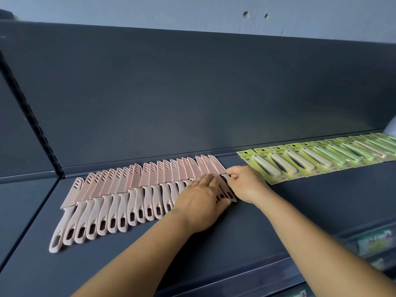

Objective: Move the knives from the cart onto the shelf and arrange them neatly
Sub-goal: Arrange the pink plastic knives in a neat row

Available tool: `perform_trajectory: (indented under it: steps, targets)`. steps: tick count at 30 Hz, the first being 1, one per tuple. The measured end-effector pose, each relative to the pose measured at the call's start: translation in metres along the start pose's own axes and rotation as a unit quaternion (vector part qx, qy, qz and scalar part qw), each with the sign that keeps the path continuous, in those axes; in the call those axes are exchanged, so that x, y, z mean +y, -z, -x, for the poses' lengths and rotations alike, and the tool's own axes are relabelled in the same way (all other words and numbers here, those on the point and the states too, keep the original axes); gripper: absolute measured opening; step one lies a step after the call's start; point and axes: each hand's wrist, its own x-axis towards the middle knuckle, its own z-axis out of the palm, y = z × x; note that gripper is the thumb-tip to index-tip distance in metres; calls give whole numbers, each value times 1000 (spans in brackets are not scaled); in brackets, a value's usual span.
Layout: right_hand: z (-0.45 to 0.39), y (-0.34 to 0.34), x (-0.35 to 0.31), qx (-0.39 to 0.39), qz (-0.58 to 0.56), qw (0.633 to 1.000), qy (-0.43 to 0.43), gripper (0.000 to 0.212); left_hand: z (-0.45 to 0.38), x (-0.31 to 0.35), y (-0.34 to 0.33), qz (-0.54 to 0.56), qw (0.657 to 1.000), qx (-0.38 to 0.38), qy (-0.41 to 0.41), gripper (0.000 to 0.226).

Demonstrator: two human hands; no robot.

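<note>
A long row of pink knives (120, 196) lies on the dark shelf (278, 221), each in its blade cover, overlapping one another side by side with the handles towards the person and the tips towards the back panel (192, 93). Both hands are at the right end of the row. The left hand (203, 202) lies flat over the last few handles, its fingers straight and pressing down. The right hand (246, 183) is just beside it, its fingers curled and pinching the end knife (224, 176) where blade cover meets handle. To the right, a little apart from the pink row, a row of carded knives in yellow-green packs (321, 159) runs along the shelf, cream handles first, then green ones.
</note>
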Motion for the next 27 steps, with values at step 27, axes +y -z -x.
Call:
perform_trajectory:
  steps: [27]
  targets:
    - [9,-11,2,-38,63,995,71,46,8,-11,8,-45,998,-51,14,68]
